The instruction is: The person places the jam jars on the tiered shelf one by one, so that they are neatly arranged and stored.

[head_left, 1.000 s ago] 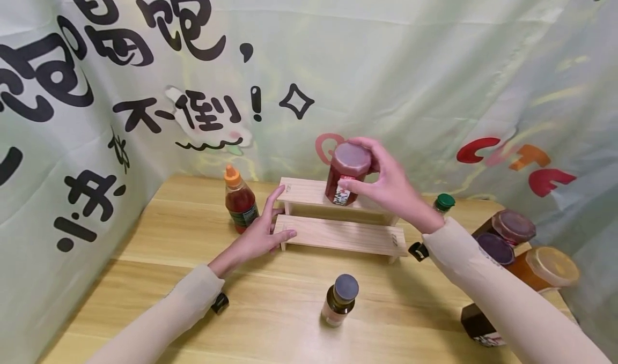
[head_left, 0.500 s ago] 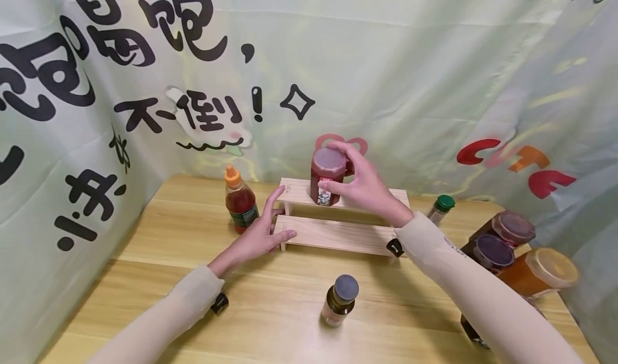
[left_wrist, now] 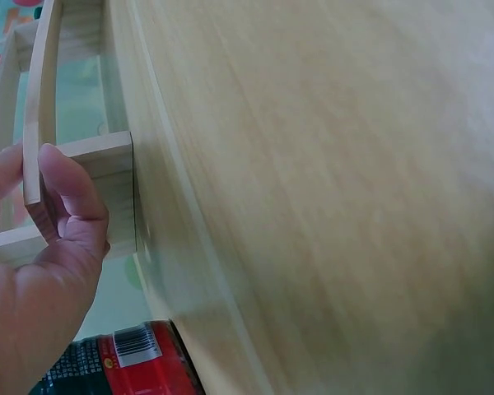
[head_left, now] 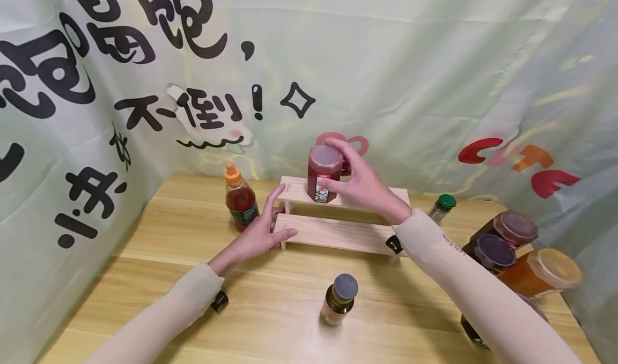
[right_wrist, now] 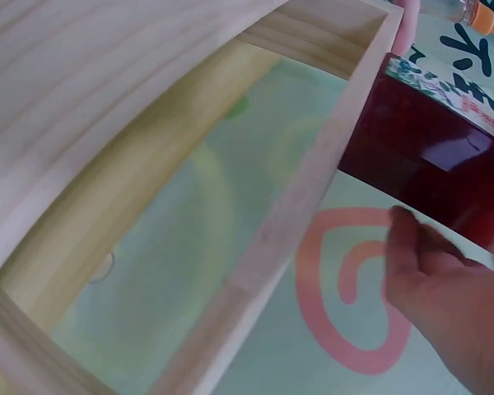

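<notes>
A two-step wooden rack (head_left: 343, 234) stands on the table. On its upper step, left of the middle, is a dark red faceted jar (head_left: 316, 165) with a pale lid and a small label. My right hand (head_left: 363, 187) holds this jar from the right, thumb at the label and other fingers round the back. In the right wrist view the jar's base (right_wrist: 370, 115) lies right at the upper board. My left hand (head_left: 258, 236) grips the left end of the rack's lower step; the left wrist view shows the board (left_wrist: 39, 132) between thumb and fingers.
Left of the rack is a red sauce bottle (head_left: 241, 202) with an orange nozzle. A brown bottle (head_left: 335, 305) with a grey cap stands in front. Rightward are a green-capped bottle (head_left: 440, 207) and several large jars (head_left: 541, 270), partly behind my right sleeve. A printed curtain (head_left: 386, 74) hangs behind.
My right hand has shifted the red jar leftward along the upper step, mostly in the first half second. The left hand keeps its place on the rack.
</notes>
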Action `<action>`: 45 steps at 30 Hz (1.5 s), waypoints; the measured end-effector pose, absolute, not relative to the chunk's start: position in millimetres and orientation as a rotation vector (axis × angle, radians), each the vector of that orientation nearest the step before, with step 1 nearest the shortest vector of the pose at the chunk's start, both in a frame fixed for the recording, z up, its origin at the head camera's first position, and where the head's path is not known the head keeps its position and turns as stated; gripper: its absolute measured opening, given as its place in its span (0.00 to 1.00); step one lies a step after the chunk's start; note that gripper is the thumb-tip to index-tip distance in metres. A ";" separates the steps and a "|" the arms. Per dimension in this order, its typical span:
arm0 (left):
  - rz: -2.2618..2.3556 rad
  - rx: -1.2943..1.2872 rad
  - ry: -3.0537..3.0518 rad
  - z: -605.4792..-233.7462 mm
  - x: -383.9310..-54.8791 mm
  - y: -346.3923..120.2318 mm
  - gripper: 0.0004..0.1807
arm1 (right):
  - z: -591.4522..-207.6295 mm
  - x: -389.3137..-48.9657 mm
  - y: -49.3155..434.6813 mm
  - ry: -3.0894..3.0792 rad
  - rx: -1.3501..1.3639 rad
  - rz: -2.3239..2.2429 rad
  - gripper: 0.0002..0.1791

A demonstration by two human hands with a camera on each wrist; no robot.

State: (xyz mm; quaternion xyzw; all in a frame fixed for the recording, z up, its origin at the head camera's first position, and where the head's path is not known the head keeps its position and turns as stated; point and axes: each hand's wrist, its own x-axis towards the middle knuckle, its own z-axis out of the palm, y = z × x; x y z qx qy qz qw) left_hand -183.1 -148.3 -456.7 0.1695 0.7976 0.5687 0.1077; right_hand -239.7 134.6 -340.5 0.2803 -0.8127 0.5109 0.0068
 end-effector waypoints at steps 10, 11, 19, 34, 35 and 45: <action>1.651 0.496 2.372 -456.9 -182.8 -151.8 0.60 | -321.0 -223.4 147.9 -2.584 0.820 1.649 0.52; 1.651 0.495 2.373 -456.6 -182.6 -153.0 0.60 | -318.1 -221.0 150.6 -2.580 0.820 1.644 0.50; 1.658 0.493 2.365 -455.8 -182.5 -156.8 0.60 | -295.2 -199.2 176.2 -2.556 0.811 1.608 0.43; 1.660 0.494 2.348 -457.5 -182.6 -149.5 0.60 | -265.3 -147.0 254.7 -2.479 0.680 1.506 0.36; 1.661 0.495 2.344 -457.1 -182.6 -149.2 0.60 | -266.0 -143.6 258.9 -2.489 0.662 1.490 0.36; 1.691 0.494 2.319 -456.4 -182.4 -145.4 0.61 | -292.9 -107.5 303.8 -2.504 0.635 1.364 0.38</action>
